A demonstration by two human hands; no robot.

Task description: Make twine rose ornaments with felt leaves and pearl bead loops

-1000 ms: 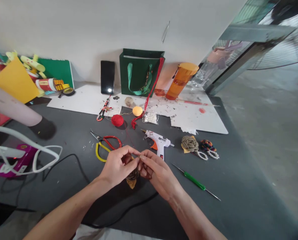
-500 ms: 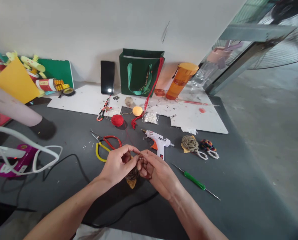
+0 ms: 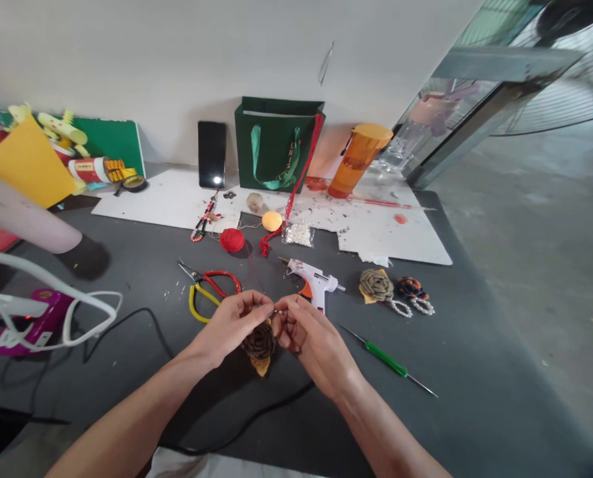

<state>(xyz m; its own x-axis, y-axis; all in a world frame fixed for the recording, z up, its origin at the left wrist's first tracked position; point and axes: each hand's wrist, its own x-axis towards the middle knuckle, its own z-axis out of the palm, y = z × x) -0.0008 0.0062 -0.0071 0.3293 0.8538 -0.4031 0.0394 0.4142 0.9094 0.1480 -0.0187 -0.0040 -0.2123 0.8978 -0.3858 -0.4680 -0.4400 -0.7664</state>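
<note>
My left hand (image 3: pixel 239 325) and my right hand (image 3: pixel 303 332) meet at the fingertips above the table. Both are closed in a pinch on something tiny between them, too small to make out. Just below my left fingers is a brown fabric rose (image 3: pixel 259 343) with a yellow leaf (image 3: pixel 261 366), partly covered by that hand. Red-and-yellow-handled scissors (image 3: pixel 206 292) lie open beyond my left hand. A white glue gun (image 3: pixel 316 282) rests past my right hand. To its right lies a green-handled tool (image 3: pixel 386 359) with thin metal ends.
Two finished flowers, one tan (image 3: pixel 376 285) and one multicoloured (image 3: pixel 411 288), have bead loops. Behind are a bag of pearls (image 3: pixel 297 234), red yarn ball (image 3: pixel 232 240), phone (image 3: pixel 211 154), green paper bag (image 3: pixel 280 146) and orange bottle (image 3: pixel 358 162). Cables (image 3: pixel 256 418) cross the table.
My left hand has shifted slightly, showing more of the brown rose beneath it. Both fingertips still meet in a pinch. The whole view has shifted a little.
</note>
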